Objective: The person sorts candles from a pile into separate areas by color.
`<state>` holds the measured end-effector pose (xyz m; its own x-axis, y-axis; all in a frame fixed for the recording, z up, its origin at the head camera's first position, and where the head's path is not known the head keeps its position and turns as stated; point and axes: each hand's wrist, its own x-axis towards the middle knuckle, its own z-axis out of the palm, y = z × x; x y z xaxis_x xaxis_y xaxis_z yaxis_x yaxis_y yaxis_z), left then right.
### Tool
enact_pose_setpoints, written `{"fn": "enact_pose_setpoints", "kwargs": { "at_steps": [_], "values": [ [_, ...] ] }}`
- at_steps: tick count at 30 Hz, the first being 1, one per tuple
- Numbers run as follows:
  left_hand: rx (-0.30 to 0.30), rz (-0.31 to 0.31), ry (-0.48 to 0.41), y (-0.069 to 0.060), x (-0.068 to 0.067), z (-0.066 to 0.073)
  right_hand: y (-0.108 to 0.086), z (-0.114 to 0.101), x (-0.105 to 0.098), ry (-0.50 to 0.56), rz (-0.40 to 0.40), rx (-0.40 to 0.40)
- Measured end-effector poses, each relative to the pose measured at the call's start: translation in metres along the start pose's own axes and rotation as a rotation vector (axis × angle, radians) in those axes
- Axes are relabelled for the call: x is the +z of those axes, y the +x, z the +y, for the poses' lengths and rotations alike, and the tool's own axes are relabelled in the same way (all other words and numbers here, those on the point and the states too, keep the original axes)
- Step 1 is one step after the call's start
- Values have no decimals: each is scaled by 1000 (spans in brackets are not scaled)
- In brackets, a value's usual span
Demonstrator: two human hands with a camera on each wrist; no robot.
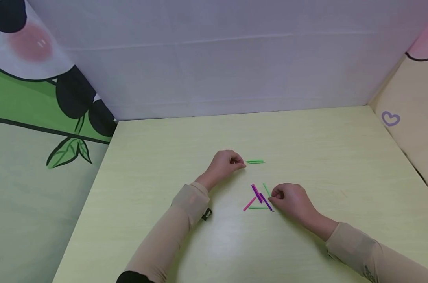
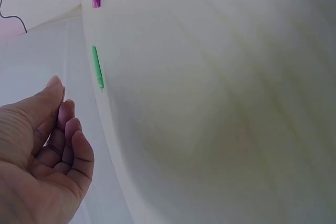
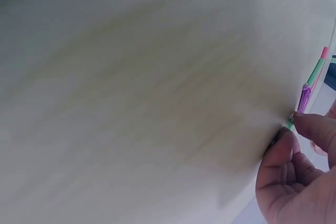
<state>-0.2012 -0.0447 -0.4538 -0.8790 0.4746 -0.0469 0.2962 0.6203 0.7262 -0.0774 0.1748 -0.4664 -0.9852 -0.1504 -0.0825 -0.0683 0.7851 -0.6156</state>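
On the pale table, my right hand pinches the near end of a slim green stick between thumb and forefinger. In the right wrist view, a bit of this green stick shows between the fingertips. Left of that hand lie purple sticks, pink sticks and another green stick, some crossing or overlapping. Farther back, my left hand has its fingers curled and thumb against forefinger, with nothing visible between them. Just right of its fingertips rests a pair of green sticks, lying side by side.
A plain pale wall panel rises behind the table's back edge. At the left stands a panel with cartoon drawings. On the right is a beige panel with a purple heart. The bare tabletop extends around both arms.
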Motion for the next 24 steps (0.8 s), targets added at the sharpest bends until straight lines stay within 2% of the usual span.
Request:
{"fn": "enact_pose_setpoints", "kwargs": {
  "at_steps": [12, 24],
  "values": [
    [3, 1, -7, -1, 1, -3, -3, -1, 1, -14, 21, -4],
    [-17, -4, -28, -8, -1, -1, -4, -2, 1, -27, 45, -20]
  ]
}}
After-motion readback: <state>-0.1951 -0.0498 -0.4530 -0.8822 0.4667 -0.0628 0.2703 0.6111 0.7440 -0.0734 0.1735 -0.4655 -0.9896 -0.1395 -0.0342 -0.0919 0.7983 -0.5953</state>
